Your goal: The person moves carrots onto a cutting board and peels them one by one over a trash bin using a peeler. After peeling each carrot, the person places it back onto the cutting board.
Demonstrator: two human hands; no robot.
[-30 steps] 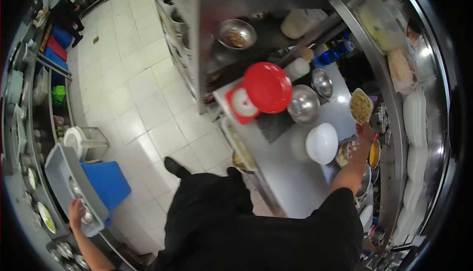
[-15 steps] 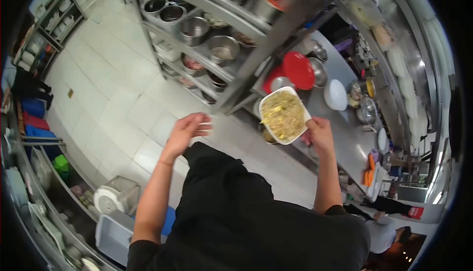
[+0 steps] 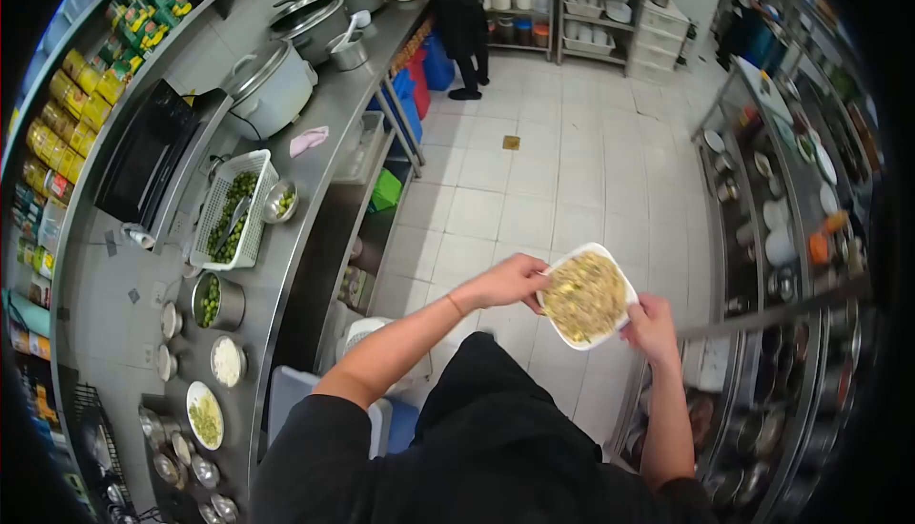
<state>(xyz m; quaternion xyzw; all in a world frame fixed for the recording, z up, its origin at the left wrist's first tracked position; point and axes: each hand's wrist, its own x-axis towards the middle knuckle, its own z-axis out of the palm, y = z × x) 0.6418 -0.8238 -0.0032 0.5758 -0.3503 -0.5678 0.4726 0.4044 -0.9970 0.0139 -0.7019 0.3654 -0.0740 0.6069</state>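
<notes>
A white square-cornered dish (image 3: 590, 344) is held out over the floor in front of me. It is filled with what looks like fried rice (image 3: 583, 297) with yellow bits. My right hand (image 3: 653, 327) grips the dish's right corner, its fingers partly hidden beneath. At the opposite edge, my left hand (image 3: 513, 282) has its fingers closed on the rim. The dish is tilted slightly in the view.
A steel counter (image 3: 315, 173) runs along the left with a basket of green fruit (image 3: 232, 209), a large pot (image 3: 270, 87) and bowls. Steel shelving (image 3: 753, 171) with pans lines the right. A person (image 3: 456, 9) stands at the far counter. Tiled floor (image 3: 534, 195) stretches ahead.
I have turned left, so the view now faces the aisle and left counter. My left hand, empty and apart before, has taken hold of the dish that my right hand was carrying.
</notes>
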